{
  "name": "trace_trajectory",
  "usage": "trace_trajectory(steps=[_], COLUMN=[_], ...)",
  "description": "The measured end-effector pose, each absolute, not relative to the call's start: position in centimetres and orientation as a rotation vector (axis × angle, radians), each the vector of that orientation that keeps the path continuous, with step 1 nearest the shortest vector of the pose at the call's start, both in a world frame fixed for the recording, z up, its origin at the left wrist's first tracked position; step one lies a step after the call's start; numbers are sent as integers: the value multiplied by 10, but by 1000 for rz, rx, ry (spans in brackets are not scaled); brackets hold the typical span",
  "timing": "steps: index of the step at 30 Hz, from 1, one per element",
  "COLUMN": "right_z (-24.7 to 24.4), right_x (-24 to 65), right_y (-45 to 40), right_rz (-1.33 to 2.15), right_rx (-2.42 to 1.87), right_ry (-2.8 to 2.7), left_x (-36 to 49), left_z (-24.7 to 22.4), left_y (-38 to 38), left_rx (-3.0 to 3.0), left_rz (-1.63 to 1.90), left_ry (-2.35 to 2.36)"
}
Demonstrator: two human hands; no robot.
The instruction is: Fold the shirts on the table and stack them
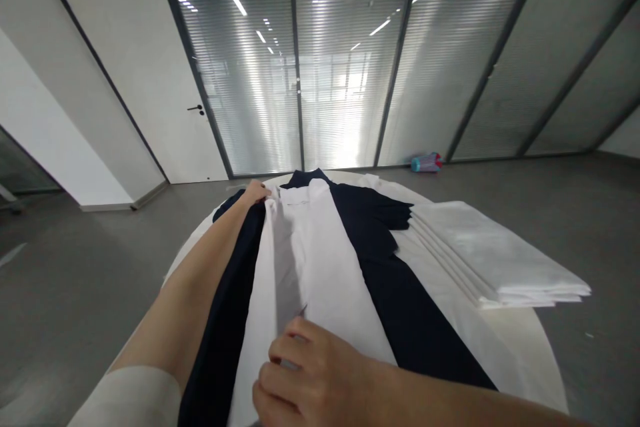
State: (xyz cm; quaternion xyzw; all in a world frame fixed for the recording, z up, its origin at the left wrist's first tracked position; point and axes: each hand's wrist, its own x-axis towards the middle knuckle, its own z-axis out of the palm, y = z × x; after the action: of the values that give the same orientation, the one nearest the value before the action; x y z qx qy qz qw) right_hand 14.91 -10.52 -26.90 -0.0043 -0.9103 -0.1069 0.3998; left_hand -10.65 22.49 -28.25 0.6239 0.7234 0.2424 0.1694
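Note:
A navy and white garment (345,253) lies spread lengthwise on a round table, its collar at the far end and its white front panels down the middle. My left hand (256,192) reaches to the far left, its fingers closed on the white edge near the collar. Close to me, my right hand (305,373) is over the white panels with its fingers curled. A small dark tip shows just above its fingertips, too small to identify.
A stack of folded white cloth (480,247) lies at the table's right side. White cloth covers the round table (530,347). A blue and red bundle (426,163) rests on the floor by the glass wall. A white door (150,67) stands at the left.

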Motion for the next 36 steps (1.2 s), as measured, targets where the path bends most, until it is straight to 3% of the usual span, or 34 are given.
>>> trace_trajectory(steps=[12, 26, 36], right_z=[-272, -251, -262], right_x=[202, 225, 232], right_y=[-117, -114, -113], right_rz=[-41, 151, 338], right_rx=[-229, -275, -349], right_ry=[-2534, -2554, -2883], left_x=[8, 24, 30], left_z=[-311, -307, -336], left_y=[233, 230, 224], left_rx=[1937, 1921, 2029], left_rz=[734, 726, 738], left_ry=[2192, 2347, 2293])
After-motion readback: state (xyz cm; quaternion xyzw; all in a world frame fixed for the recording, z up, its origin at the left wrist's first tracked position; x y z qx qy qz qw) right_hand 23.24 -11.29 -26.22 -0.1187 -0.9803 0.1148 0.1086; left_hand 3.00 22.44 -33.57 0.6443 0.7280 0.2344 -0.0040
